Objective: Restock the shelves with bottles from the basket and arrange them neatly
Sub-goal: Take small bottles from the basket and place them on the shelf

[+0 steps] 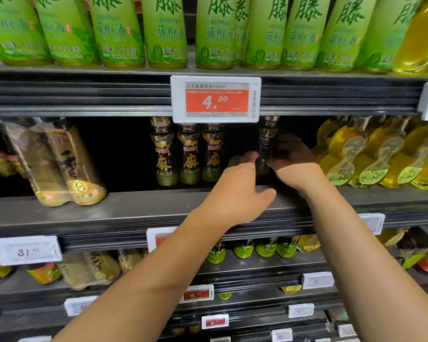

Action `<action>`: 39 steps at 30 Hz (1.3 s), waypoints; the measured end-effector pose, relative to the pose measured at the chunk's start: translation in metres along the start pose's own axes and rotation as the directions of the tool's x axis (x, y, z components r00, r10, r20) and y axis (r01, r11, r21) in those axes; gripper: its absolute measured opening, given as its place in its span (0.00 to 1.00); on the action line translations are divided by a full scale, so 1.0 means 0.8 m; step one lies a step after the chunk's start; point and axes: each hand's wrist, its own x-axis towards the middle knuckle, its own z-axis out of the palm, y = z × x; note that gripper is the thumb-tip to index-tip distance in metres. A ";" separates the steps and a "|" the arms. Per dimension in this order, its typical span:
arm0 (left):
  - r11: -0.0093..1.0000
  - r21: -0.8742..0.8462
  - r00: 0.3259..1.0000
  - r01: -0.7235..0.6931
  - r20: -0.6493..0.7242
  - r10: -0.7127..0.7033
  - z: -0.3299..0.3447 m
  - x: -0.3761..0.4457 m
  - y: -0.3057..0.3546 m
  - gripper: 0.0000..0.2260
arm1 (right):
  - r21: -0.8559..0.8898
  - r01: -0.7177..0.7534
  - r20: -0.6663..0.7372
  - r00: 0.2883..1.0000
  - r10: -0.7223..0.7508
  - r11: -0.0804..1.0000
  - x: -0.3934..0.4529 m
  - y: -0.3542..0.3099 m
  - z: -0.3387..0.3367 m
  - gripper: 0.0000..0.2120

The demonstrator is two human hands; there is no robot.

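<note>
Both my hands reach into the middle shelf (134, 206). A small dark oil bottle (266, 144) stands upright there, its label turned away. My right hand (294, 161) wraps its fingers around the bottle from the right. My left hand (240, 183) touches the bottle's lower left side with its fingertips, thumb spread out over the shelf edge. Three matching dark bottles (187, 154) with orange characters stand in a row just to the left. The basket is not in view.
Green-labelled bottles (166, 33) fill the shelf above, over a red 4.90 price tag (215, 98). Yellow oil bottles (371, 154) crowd the right of the middle shelf; bagged bottles (64, 164) lean at its left. A dark gap lies between those and the row. Lower shelves hold more bottles.
</note>
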 end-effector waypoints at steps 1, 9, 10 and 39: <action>1.000 0.000 1.000 0.020 0.006 -0.020 0.004 0.012 0.005 0.37 | -0.009 0.018 0.019 1.000 -0.017 1.000 0.000 -0.002 0.003 0.22; 0.995 -0.003 0.994 0.098 0.054 -0.097 0.015 0.061 0.021 0.35 | 0.259 -0.021 0.047 0.999 0.009 0.966 -0.006 0.000 0.013 0.22; 0.995 0.000 0.994 0.099 0.045 -0.099 0.016 0.061 0.020 0.34 | 0.269 -0.025 0.047 0.999 0.012 0.963 -0.008 0.000 0.013 0.22; 0.988 -0.038 0.985 0.149 -0.081 -0.151 0.019 0.035 -0.009 0.23 | 0.183 0.091 0.074 0.992 -0.106 0.979 -0.062 0.012 0.004 0.14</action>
